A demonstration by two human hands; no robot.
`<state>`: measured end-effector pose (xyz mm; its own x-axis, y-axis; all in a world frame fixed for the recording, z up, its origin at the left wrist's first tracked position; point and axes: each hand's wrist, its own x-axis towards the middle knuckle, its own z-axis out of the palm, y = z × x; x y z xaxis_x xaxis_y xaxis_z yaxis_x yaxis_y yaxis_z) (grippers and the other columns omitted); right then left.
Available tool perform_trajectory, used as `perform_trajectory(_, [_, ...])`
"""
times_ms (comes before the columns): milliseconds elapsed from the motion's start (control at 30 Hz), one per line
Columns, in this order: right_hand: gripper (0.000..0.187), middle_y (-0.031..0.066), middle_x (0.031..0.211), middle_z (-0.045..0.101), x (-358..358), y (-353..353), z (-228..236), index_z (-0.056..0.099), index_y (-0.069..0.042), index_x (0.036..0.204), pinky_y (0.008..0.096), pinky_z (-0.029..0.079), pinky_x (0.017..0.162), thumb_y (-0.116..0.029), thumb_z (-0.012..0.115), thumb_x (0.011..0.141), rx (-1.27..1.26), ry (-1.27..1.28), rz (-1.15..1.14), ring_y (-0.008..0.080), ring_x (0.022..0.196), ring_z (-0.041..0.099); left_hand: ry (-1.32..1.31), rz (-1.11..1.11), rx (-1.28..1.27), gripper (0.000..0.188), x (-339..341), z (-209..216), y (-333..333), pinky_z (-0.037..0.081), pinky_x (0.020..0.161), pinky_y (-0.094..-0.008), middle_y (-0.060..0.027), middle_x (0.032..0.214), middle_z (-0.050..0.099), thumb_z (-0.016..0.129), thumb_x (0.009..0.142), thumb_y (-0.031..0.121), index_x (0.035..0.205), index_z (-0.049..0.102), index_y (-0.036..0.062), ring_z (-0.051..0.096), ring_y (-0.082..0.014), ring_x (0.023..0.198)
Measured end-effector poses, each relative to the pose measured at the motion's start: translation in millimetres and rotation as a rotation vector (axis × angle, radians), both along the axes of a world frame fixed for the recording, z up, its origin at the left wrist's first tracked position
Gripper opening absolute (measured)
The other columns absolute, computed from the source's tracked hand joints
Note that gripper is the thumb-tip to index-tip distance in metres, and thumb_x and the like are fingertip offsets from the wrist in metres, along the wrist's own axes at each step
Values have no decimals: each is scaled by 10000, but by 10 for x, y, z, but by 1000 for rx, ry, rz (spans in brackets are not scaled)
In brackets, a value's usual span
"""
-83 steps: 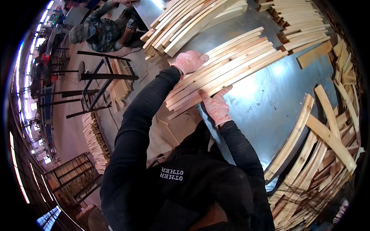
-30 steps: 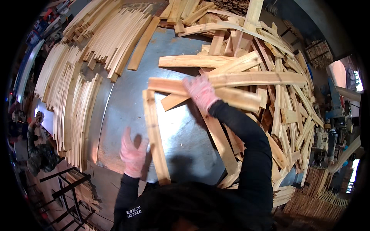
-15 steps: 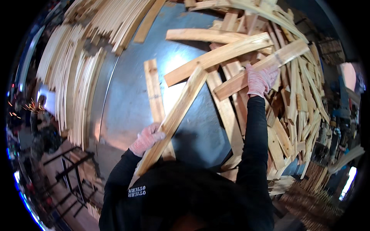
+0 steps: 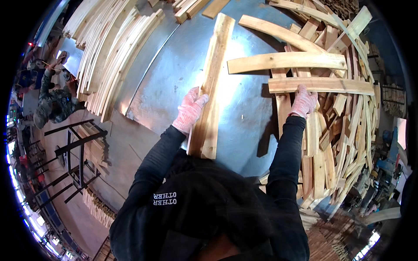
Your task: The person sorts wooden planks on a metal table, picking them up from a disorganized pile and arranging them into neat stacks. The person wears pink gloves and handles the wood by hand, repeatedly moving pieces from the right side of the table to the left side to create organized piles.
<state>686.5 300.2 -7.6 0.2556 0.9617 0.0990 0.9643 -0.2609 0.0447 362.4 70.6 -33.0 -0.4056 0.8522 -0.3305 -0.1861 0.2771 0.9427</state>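
My left hand (image 4: 190, 110), in a pink-and-white knit glove, is closed around the edge of a long wooden board (image 4: 218, 48). The board stretches away from me over the metal table (image 4: 248, 117), and a second board (image 4: 212, 135) lies partly hidden under it. My right hand (image 4: 304, 102), gloved alike, grips another wooden board (image 4: 335, 85) by its near edge. This one lies crosswise over the heap of loose boards (image 4: 320, 163). Just beyond it, a slightly bowed board (image 4: 278, 61) also rests across the heap.
Neat rows of stacked boards (image 4: 117, 52) line the table's left side. More board ends (image 4: 187, 9) sit at the far edge. A black metal frame (image 4: 80, 148) stands on the floor at left, and a person (image 4: 54, 102) in patterned clothing is beyond it.
My left hand has moved up and right, turning its board to point away from me over the other board. The right-hand board has swung from slanted to nearly level. The view has shifted.
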Motion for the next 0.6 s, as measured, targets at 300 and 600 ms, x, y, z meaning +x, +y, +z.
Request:
perform_trajectory(300, [560, 204, 1105, 642, -1503, -2202, 123, 485, -13, 1350, 454, 543, 875, -254, 634, 867, -195, 730, 562, 337, 995, 662, -146, 61, 76, 486, -16, -315, -141, 445, 984, -300, -109, 1255, 599, 602, 998, 214, 1390, 463, -37, 552, -169, 1118])
perform_trajectory(600, [541, 244, 1134, 618, -1655, -939, 69, 574, 54, 1201, 415, 475, 911, -395, 639, 905, 142, 937, 336, 348, 1047, 606, -432, -58, -32, 677, -67, -426, -435, 461, 1008, -344, -115, 1288, 587, 718, 879, 157, 1443, 390, -24, 561, -212, 1163])
